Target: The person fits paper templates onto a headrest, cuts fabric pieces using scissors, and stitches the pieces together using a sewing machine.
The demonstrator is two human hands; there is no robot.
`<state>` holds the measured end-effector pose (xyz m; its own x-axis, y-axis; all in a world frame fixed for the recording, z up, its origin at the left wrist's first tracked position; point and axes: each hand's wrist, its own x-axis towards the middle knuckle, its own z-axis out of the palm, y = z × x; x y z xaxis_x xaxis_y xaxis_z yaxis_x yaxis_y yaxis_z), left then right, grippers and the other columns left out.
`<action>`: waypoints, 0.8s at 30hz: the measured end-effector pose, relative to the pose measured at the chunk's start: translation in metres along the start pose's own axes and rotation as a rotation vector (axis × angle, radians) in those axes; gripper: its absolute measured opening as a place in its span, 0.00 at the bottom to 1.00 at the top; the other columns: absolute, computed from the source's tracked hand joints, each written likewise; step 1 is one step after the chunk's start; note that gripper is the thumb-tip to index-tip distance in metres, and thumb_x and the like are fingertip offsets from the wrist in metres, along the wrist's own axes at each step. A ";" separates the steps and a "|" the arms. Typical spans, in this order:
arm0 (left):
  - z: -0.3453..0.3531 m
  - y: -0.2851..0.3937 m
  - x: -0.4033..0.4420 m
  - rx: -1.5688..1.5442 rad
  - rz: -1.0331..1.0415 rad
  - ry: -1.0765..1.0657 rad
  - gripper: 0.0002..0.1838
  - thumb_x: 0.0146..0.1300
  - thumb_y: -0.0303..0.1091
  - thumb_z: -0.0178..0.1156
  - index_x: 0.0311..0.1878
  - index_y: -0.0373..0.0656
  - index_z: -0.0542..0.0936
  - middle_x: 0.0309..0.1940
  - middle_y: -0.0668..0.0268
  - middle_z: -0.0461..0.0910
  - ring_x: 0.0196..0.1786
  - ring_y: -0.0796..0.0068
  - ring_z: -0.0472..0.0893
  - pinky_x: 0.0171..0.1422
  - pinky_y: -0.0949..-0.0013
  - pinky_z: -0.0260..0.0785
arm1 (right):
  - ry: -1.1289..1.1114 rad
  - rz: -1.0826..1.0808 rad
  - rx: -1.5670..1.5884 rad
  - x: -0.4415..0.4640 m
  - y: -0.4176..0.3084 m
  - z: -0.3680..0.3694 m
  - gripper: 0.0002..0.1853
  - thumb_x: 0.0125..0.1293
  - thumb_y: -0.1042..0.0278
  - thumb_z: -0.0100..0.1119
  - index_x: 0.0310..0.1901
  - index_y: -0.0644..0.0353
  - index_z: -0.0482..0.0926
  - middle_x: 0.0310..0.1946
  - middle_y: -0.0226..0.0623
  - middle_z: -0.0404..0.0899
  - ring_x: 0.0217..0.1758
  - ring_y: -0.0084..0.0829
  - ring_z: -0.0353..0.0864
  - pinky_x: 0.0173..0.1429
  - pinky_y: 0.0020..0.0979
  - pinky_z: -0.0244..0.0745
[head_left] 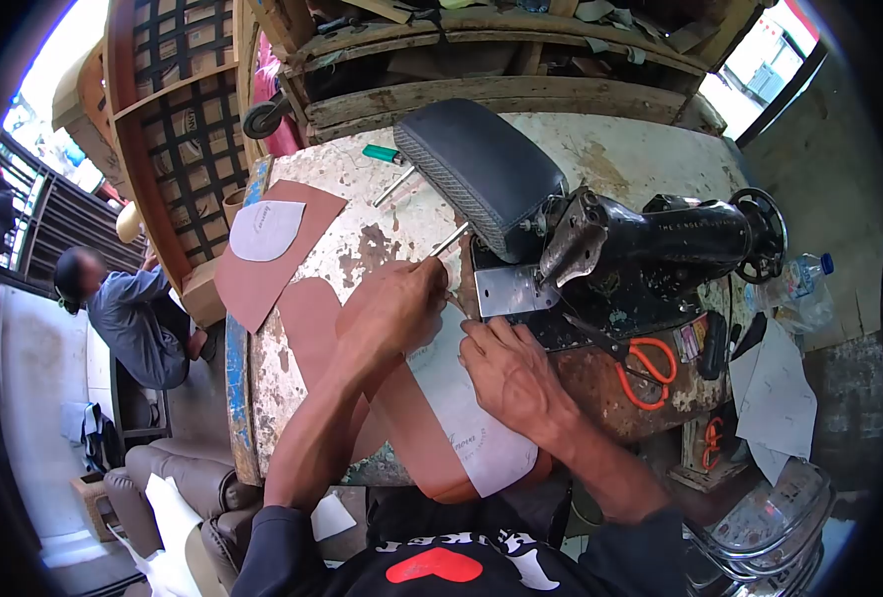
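A long brown leather piece (408, 406) with a white marked backing (476, 448) runs from the sewing machine down to my lap. My left hand (401, 298) is closed at its upper edge, thumb and fingers pinched together beside the metal plate. Close by on the right, my right hand (513, 378) has its fingers curled on the edge of the white backing. Exactly what lies between the fingertips is partly hidden. The black sewing machine (660, 244) stands just beyond my right hand. A black padded headrest (481, 164) with metal rods lies behind my hands.
Another brown leather piece (252, 269) carries a white template (267, 231) on the left. Orange-handled scissors (645, 373) lie right of my right hand. A green lighter (383, 153) is near the headrest. A bottle (804, 277) stands far right. A person (128, 308) sits at left.
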<state>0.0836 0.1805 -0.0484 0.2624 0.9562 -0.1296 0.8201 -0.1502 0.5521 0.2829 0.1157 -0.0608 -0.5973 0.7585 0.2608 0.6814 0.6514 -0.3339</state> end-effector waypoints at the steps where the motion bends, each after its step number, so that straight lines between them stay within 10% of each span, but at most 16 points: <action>1: 0.001 -0.005 0.001 -0.007 0.016 -0.012 0.11 0.63 0.28 0.65 0.48 0.40 0.80 0.41 0.51 0.85 0.47 0.48 0.87 0.52 0.52 0.78 | -0.042 0.014 -0.015 0.002 0.000 -0.001 0.06 0.69 0.69 0.61 0.40 0.64 0.82 0.53 0.44 0.83 0.52 0.42 0.80 0.55 0.43 0.77; 13: -0.012 -0.013 0.007 -0.154 -0.070 -0.012 0.12 0.61 0.26 0.68 0.47 0.35 0.82 0.38 0.50 0.89 0.45 0.50 0.90 0.52 0.55 0.81 | 0.045 0.098 -0.001 0.014 0.001 0.022 0.24 0.64 0.79 0.56 0.63 0.70 0.80 0.40 0.43 0.76 0.46 0.42 0.78 0.53 0.43 0.76; 24: 0.006 -0.029 0.012 -0.133 -0.026 0.041 0.09 0.63 0.26 0.65 0.45 0.35 0.81 0.37 0.48 0.88 0.45 0.45 0.88 0.50 0.51 0.80 | 0.037 0.151 -0.005 0.025 0.000 0.026 0.23 0.65 0.77 0.56 0.63 0.71 0.80 0.40 0.45 0.75 0.45 0.44 0.83 0.50 0.44 0.78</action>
<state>0.0658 0.1950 -0.0706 0.2191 0.9691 -0.1132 0.7510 -0.0934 0.6537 0.2571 0.1344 -0.0776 -0.4720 0.8480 0.2412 0.7645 0.5299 -0.3670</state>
